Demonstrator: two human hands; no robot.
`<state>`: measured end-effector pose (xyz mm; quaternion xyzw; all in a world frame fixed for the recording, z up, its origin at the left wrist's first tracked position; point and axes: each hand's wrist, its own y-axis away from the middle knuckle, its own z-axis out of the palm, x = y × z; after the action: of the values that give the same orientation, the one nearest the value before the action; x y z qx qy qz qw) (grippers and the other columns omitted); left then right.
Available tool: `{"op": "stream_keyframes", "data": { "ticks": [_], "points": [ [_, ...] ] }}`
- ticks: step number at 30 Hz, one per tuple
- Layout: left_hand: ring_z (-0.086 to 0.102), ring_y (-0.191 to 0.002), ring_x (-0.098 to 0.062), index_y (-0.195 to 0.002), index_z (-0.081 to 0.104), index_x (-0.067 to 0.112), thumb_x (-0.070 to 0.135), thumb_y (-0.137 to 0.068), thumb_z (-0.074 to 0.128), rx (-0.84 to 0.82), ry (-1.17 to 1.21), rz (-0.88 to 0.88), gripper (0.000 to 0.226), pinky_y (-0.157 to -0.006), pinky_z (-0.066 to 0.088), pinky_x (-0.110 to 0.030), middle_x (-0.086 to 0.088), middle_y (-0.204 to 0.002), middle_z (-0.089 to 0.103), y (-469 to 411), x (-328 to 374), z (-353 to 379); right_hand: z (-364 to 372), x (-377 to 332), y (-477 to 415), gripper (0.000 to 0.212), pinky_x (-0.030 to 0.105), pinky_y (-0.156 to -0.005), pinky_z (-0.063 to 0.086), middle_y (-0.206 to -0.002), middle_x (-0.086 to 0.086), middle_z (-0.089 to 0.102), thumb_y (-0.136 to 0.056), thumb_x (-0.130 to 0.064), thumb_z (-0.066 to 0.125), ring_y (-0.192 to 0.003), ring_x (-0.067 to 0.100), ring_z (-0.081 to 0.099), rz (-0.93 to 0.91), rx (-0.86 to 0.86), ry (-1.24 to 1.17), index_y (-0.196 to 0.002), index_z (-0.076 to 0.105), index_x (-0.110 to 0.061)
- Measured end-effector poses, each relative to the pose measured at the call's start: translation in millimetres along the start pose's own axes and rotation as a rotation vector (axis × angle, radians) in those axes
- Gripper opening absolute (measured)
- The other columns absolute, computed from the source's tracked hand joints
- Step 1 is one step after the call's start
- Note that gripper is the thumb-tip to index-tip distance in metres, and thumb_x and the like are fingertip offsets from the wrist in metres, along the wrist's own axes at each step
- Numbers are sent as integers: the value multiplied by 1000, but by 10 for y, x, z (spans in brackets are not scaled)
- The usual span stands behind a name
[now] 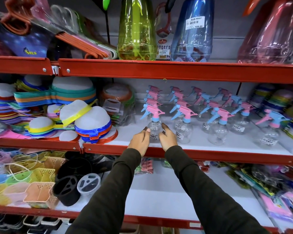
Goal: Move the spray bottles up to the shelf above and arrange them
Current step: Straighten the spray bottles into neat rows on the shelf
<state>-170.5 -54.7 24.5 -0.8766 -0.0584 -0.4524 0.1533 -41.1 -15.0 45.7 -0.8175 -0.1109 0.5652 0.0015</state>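
Note:
Several small clear spray bottles with pink and blue trigger heads stand in rows on the middle red-edged shelf (201,153). The front-left spray bottle (154,128) stands upright between my two hands. My left hand (139,141) cups its left side with the thumb against the clear body. My right hand (167,138) curls at its right side, fingers touching or nearly touching it. Another spray bottle (183,129) stands just right of my right hand. Further bottles (217,127) extend to the right and back.
Stacked coloured strainers (91,124) crowd the shelf to the left of the bottles. The shelf above holds large green (136,31), blue (193,31) and pink (271,34) bottles and hangers (85,44). The lower shelf has small baskets (39,194) and black holders (66,190).

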Motion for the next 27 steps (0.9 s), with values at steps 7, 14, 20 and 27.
{"op": "stream_keyframes", "data": {
  "ticks": [7,14,20,27],
  "points": [
    [45,-139,-22,-151,38,19,52,-103,27,226,-33,82,59,-108,28,-23,-6,-153,47,161,-4,122,-109,127,155,50,30,-113,34,-151,5,45,-96,-5,43,-139,21,43,-79,130,-125,-145,44,-16],
    [54,-126,-16,-134,60,14,42,-103,31,254,120,276,51,-109,41,-32,-5,-134,62,372,346,620,-559,385,309,44,23,-101,39,-129,4,44,-94,1,45,-111,14,50,-139,473,-208,-134,55,-15],
    [23,-151,-18,-158,24,19,62,-97,24,-9,268,14,75,-116,13,-25,-4,-165,25,144,776,1035,-1021,516,94,51,29,-113,29,-156,10,30,-99,-8,40,-140,25,39,42,288,-169,-150,36,-13],
    [36,-146,-25,-152,38,21,60,-102,18,-97,247,-119,67,-106,22,-24,-8,-159,38,-90,853,1110,-1149,551,-34,52,33,-120,27,-160,7,33,-101,-12,37,-145,24,35,71,46,-134,-153,32,-13]
  ]
}}
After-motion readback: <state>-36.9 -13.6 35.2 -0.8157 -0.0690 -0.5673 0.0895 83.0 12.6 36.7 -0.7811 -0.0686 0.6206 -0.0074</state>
